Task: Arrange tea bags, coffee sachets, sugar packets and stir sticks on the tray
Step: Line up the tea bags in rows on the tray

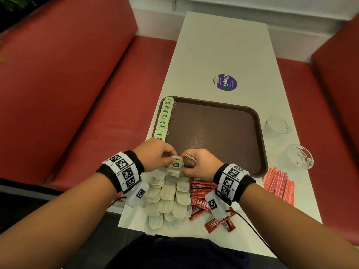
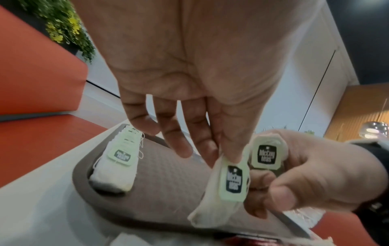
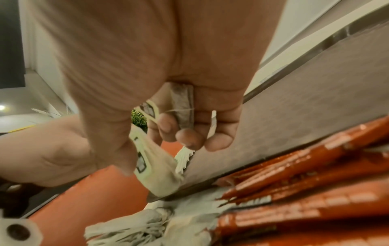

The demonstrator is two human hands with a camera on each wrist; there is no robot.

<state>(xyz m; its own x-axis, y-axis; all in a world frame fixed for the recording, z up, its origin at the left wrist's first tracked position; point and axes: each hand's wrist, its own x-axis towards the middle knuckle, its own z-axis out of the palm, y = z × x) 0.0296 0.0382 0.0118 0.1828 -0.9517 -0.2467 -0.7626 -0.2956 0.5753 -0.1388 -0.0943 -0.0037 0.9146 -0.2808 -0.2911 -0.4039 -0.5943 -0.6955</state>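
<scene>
A brown tray [image 1: 213,129] lies mid-table, with a row of tea bags [image 1: 163,119] with green tags along its left edge. Over the tray's near left corner, my left hand [image 1: 171,155] pinches a tea bag [image 1: 175,163] by its tag end. In the left wrist view this tea bag [image 2: 232,181] hangs from my fingertips [image 2: 230,156]. My right hand [image 1: 187,162] grips a second tea bag [image 2: 266,155], its fingers [image 3: 185,133] curled round it, and its thumb touches the first bag. Loose tea bags [image 1: 167,197] and red coffee sachets [image 1: 202,199] lie below my wrists.
Red-and-white striped sticks [image 1: 279,183] lie right of the tray's near corner. Two glass bowls [image 1: 276,124] [image 1: 297,157] stand by the table's right edge. A purple sticker [image 1: 225,82] is beyond the tray. Red bench seats flank the table.
</scene>
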